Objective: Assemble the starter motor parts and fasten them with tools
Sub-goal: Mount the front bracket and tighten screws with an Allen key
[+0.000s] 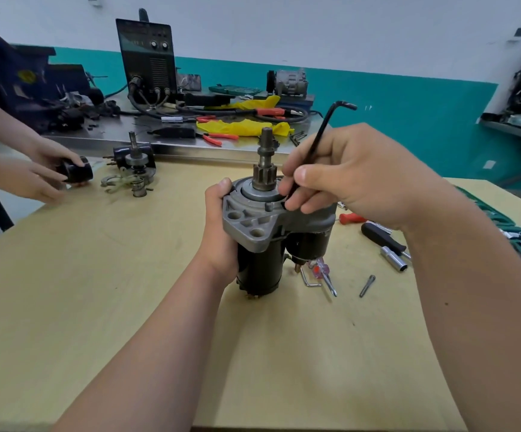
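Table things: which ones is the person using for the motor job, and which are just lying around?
In use: starter motor, gripped by the left hand; hex key, held by the right hand.
Lying about: red screwdriver, silver socket, small pin, yellow cloth, red pliers.

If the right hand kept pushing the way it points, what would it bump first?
The right hand would probably meet the starter motor's grey housing first, beside the gear shaft; depth unclear.
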The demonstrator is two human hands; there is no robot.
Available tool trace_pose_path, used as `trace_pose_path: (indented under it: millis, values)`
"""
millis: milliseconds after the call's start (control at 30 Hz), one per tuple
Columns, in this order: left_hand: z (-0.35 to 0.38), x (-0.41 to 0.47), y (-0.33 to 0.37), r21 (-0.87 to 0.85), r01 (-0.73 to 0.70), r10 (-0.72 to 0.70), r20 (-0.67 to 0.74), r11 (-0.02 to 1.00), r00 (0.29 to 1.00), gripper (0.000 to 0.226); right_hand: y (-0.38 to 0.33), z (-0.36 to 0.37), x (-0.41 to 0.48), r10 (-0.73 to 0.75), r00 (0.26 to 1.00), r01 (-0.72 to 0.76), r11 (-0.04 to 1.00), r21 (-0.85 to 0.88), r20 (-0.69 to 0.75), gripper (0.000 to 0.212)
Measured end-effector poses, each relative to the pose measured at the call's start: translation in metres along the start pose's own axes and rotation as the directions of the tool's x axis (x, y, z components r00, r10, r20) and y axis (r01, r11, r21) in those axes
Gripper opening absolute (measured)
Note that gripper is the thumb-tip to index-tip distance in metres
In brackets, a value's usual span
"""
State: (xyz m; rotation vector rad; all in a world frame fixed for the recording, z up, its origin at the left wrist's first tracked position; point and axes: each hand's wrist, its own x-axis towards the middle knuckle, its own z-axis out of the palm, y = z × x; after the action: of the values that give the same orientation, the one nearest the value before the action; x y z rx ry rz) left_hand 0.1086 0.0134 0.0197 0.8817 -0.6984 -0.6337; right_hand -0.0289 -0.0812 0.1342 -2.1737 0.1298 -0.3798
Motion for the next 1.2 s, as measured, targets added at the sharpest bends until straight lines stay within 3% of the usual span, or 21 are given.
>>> trace_pose_path:
  millis: [467, 567, 667, 733, 800, 933, 1033, 1133, 1200]
  values:
    - [0.005, -0.001, 0.003, 0.010, 0.007, -0.007, 0.020, 1.000, 1.000, 0.071, -0.002, 0.002, -0.002, -0.075, 0.997, 0.067, 0.979, -0.193, -0.036, 0.016]
    - [0.007, 0.001, 0.002, 0.040, 0.006, -0.006, 0.006, 0.999, 1.000, 0.070, 0.000, 0.008, -0.001, -0.107, 0.987, 0.057, 0.933, -0.355, -0.122, 0.014]
    - [0.010, 0.000, -0.001, 0.077, 0.002, -0.003, 0.010, 0.997, 1.000, 0.070, 0.008, 0.018, 0.002, -0.177, 0.933, 0.008, 0.879, -0.477, -0.312, 0.037]
    - [0.010, 0.000, -0.001, 0.076, 0.004, -0.005, 0.012, 0.997, 1.000, 0.070, 0.013, 0.023, 0.001, -0.197, 0.910, -0.019, 0.858, -0.513, -0.364, 0.041]
    - [0.009, -0.001, -0.001, 0.068, 0.006, -0.006, 0.002, 0.998, 1.000, 0.068, 0.014, 0.022, 0.000, -0.165, 0.923, -0.021, 0.882, -0.471, -0.349, 0.032]
    - [0.005, -0.001, -0.001, 0.040, -0.002, 0.002, -0.009, 0.999, 1.000, 0.067, 0.006, 0.008, -0.006, -0.055, 0.973, 0.016, 0.985, -0.173, -0.226, 0.005]
    - [0.004, -0.002, 0.000, 0.008, -0.003, 0.003, 0.001, 1.000, 1.000, 0.068, 0.002, -0.002, -0.007, -0.044, 0.992, 0.040, 0.999, -0.035, -0.115, 0.013]
    - [0.006, -0.002, 0.001, -0.032, 0.007, -0.005, 0.047, 0.999, 0.999, 0.072, -0.001, -0.003, -0.005, -0.058, 0.996, 0.055, 0.998, -0.044, -0.066, 0.016]
    - [0.007, 0.000, 0.001, -0.030, 0.006, -0.005, 0.044, 1.000, 0.999, 0.072, -0.001, 0.001, -0.004, -0.095, 0.987, 0.076, 0.987, -0.144, -0.128, 0.011]
